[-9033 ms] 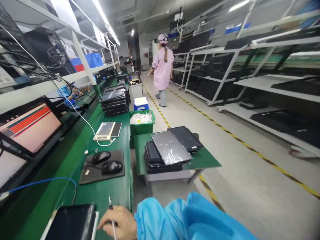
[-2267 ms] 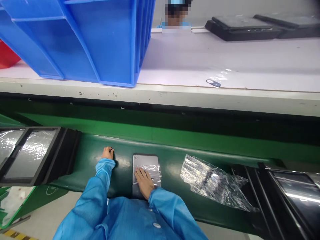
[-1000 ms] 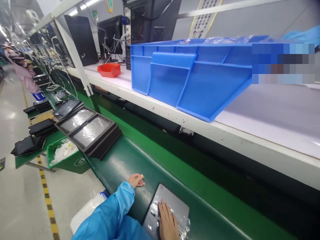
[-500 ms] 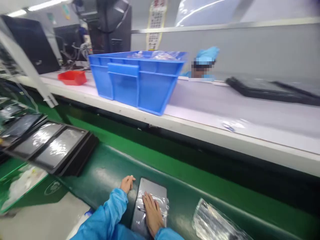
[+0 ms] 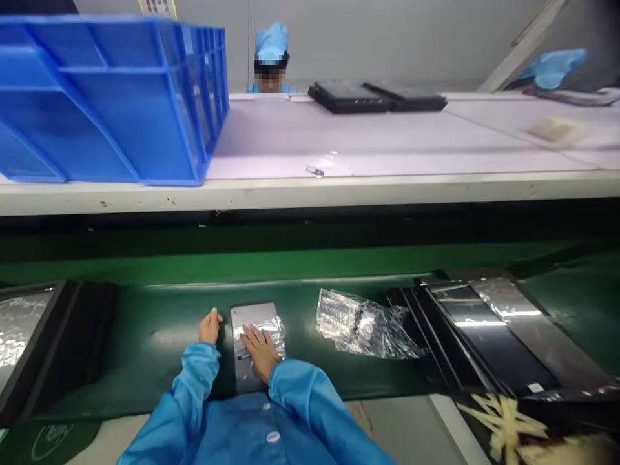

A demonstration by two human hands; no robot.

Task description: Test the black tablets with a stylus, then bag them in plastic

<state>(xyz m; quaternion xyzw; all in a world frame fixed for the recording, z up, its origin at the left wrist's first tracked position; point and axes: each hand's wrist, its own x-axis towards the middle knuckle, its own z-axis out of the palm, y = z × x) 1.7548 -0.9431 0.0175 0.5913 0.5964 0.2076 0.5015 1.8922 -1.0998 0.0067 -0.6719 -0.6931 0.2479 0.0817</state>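
Note:
A grey tablet point(image 5: 252, 314) lies back up on the dark green belt point(image 5: 155, 336), with clear film crumpled over its middle. My right hand point(image 5: 260, 345) rests flat on the film and tablet, fingers stretched forward; a thin dark pen-like tip shows under its palm. At the tablet's left edge my left hand point(image 5: 210, 327) sits on the belt, its fingers curled under and its thumb near the tablet's top corner. What those fingers enclose is hidden. Blue sleeves cover both arms.
A crumpled clear bag point(image 5: 363, 318) lies right of the tablet. Black trays point(image 5: 489, 336) are stacked at right and another black tray point(image 5: 58, 342) sits at left. Above, a white shelf point(image 5: 387, 187) carries a blue crate point(image 5: 111, 97) and black trays point(image 5: 378, 97). A co-worker point(image 5: 271, 55) stands behind.
My head has swung from the left end of the line back to facing the belt. Both hands have stayed where they were, on and beside the tablet.

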